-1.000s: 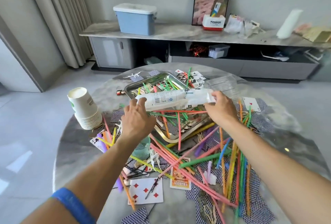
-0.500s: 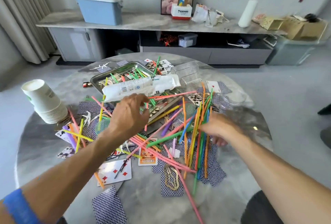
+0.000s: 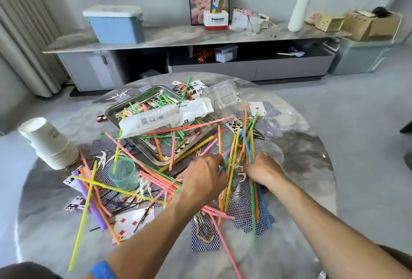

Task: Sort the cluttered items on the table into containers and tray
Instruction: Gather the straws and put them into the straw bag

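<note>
Both hands are down in the straw pile on the desk (image 3: 307,189). The left hand (image 3: 204,180) has its fingers curled in among the coloured straws (image 3: 236,156) and looks like it's pinching a few, though I can't really tell how many are in the grip. The right hand (image 3: 262,170) is just beside it, fingers tucked under the same fan of straws, and whether it's gripping or only raking them together I can't tell.

The metal tray (image 3: 156,158) sits just beyond the left hand, already half buried, with a white plastic packet (image 3: 165,115) lying across it. A teal mesh cup (image 3: 123,175) is off to the left hand's outer side, with the paper cup stack (image 3: 48,142) further out that way. A clear plastic cup (image 3: 273,151) is right past the right hand's fingertips.

What could go wrong, I'd say: the straws are crisscrossed, so lifting a bunch probably drags neighbours along and flicks playing cards (image 3: 243,214) around. That clear cup looks light and close enough to get knocked over. Long straws could also slide off the desk edge nearest the person.
</note>
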`<state>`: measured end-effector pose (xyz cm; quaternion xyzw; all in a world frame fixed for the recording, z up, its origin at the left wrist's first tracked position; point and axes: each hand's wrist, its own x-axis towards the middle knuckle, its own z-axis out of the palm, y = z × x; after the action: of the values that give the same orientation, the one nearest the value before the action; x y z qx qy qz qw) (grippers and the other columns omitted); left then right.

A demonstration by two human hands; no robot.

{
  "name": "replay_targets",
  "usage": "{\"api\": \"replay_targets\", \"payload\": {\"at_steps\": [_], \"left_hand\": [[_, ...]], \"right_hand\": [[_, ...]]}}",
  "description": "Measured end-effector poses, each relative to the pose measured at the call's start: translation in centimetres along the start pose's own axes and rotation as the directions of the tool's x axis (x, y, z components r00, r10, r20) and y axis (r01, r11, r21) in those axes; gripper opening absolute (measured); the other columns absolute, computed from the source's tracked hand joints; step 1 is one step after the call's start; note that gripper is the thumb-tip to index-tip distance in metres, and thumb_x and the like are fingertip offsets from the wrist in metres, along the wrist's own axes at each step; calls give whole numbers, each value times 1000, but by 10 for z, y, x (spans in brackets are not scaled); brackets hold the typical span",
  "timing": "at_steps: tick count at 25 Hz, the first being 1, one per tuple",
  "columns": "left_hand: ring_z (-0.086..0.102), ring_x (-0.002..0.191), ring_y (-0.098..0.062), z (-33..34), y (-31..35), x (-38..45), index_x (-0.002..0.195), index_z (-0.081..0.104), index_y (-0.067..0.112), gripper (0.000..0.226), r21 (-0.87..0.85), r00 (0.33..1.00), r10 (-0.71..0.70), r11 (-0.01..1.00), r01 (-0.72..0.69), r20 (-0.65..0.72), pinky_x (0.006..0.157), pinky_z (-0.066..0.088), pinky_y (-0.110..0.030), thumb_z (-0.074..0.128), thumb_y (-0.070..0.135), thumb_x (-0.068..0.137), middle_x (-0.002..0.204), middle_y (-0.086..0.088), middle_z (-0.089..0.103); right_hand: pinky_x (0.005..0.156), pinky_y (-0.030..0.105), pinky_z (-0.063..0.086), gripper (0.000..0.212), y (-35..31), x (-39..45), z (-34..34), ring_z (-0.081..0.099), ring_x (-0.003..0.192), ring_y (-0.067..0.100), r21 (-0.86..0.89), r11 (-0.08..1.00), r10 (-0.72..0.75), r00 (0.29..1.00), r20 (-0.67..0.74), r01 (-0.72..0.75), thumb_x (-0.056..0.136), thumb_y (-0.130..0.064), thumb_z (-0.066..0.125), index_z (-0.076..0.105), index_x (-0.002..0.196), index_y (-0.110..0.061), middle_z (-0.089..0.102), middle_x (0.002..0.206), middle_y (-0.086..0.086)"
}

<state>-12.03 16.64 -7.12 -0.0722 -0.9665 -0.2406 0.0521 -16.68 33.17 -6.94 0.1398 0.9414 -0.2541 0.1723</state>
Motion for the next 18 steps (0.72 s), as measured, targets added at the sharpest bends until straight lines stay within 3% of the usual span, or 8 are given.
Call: {"api": "replay_targets", "payload": {"at_steps": [2,4,7,10,14,18], "left_hand": [[65,75,-20,9,3,8,104,63,17,23,44,999,12,999,-9,-53,63,55,-30,47,24,88,93,-3,70],[62,76,-22,16,4,20,112,54,13,29,72,997,-35,997,40,-65,64,56,-36,44,34,94,91,-5,66],[62,87,-27,26,2,39,124,45,10,48,128,988,-157,979,156,-8,72,54,-40,49,46,92,98,-8,65],[57,73,-25,33,0,50,100,53,13,29,89,980,-197,976,197,-15,59,42,-31,57,38,88,89,-5,64],[47,56,-19,33,-2,52,70,46,16,21,53,983,-179,982,180,-33,46,27,-26,56,25,86,66,3,49],[41,48,-15,29,-8,51,64,41,16,25,33,987,-156,987,157,-24,44,24,-27,52,20,86,60,3,44]], "right_hand": [[54,30,53,18,5,-2,-4,68,60,29,213,975,45,993,105,-67,87,-21,50,59,89,-5,69,72,17],[41,28,50,21,11,-5,-10,59,37,26,424,889,105,978,179,-173,91,-21,44,54,87,-3,61,50,14],[40,25,45,19,16,0,-16,45,31,19,567,778,202,962,183,-271,90,-20,41,50,78,-8,47,46,7],[38,23,41,16,13,16,-11,38,28,16,669,720,203,978,54,-186,86,-12,41,51,73,-9,43,47,5],[36,18,35,11,-2,41,-2,45,34,15,520,852,179,966,-186,-58,87,-20,54,59,84,-12,54,57,3],[52,24,41,18,-17,48,13,59,68,23,161,987,76,957,-281,-31,89,-30,64,55,86,-15,59,79,2]]}}
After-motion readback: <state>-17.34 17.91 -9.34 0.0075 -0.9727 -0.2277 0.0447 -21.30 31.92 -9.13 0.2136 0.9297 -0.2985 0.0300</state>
